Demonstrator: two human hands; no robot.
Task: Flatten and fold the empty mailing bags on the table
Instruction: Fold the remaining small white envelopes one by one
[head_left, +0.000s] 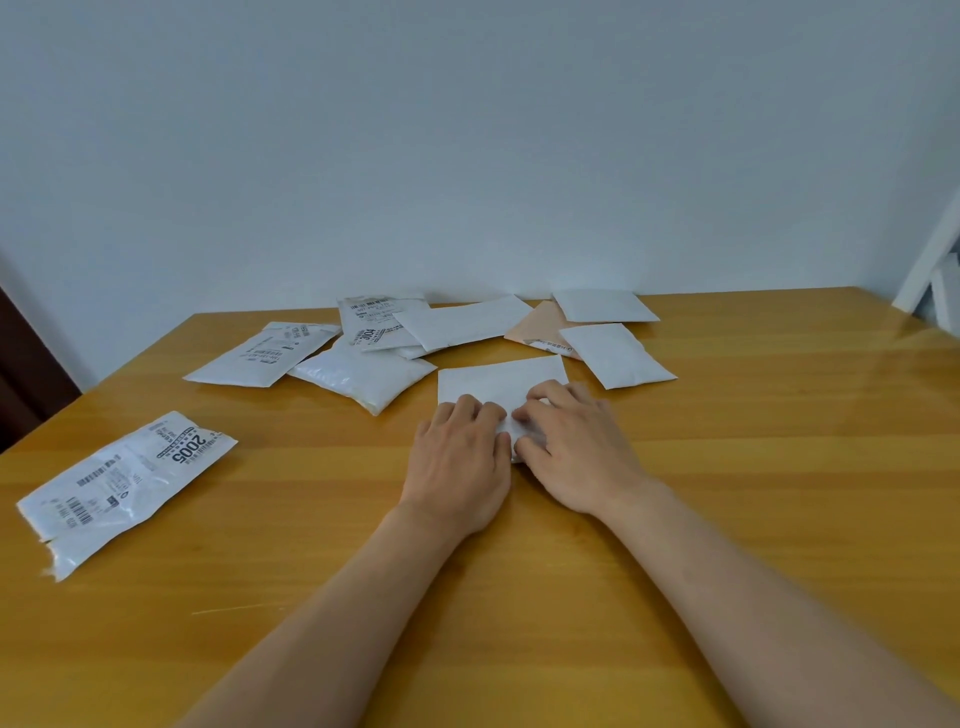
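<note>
A white mailing bag (498, 379) lies flat in the middle of the wooden table (779, 467), its plain side up. Both my hands are on its near part, side by side. My left hand (460, 457) has its fingers curled over the bag's near left portion. My right hand (571, 441) has its fingers curled inward on the near right portion, and a small bit of bag shows between the hands. The bag's near edge is hidden under my hands. Several other bags lie beyond it.
A labelled bag (124, 478) lies alone at the near left. Behind the hands are a labelled flat bag (260, 353), a puffy bag (363, 376), a peach bag (540, 325) and a white bag (615, 356). A white frame (935, 270) leans at the far right.
</note>
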